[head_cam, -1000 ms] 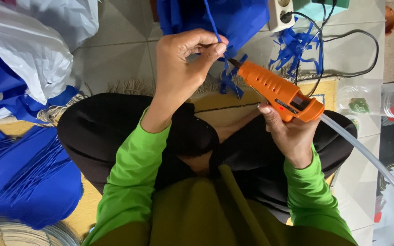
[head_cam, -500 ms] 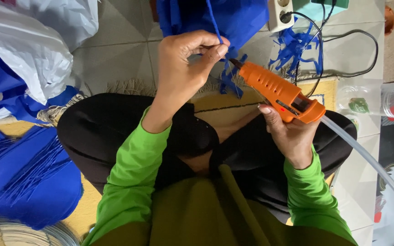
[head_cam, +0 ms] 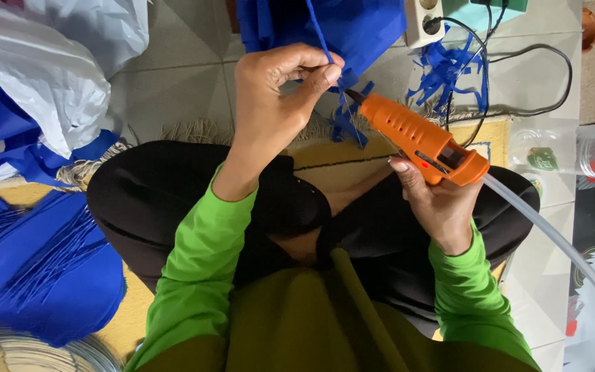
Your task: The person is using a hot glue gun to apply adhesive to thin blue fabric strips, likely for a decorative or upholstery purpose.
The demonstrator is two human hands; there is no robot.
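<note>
Gluing a blue strip, seated cross-legged on a floor mat

The left hand point(head_cam: 273, 93) was pinched shut, thumb and fingertips clasping a thin blue strip point(head_cam: 319, 31) that ran up toward a larger piece of blue cloth point(head_cam: 339, 24) lying on the tiled floor ahead. The right hand point(head_cam: 442, 200) was wrapped around the grip of an orange glue gun point(head_cam: 418, 138), whose dark nozzle pointed up and left, its tip just beside the pinched strip at the left fingertips. A clear glue stick point(head_cam: 552, 238) stuck out of the gun's back toward the lower right. Both sleeves were bright green. Blue scraps point(head_cam: 445, 69) lay near a white power strip point(head_cam: 425, 21) with black cables. A white plastic bag point(head_cam: 43, 76) and a pile of blue fabric point(head_cam: 43, 269) sat to the left.
</note>
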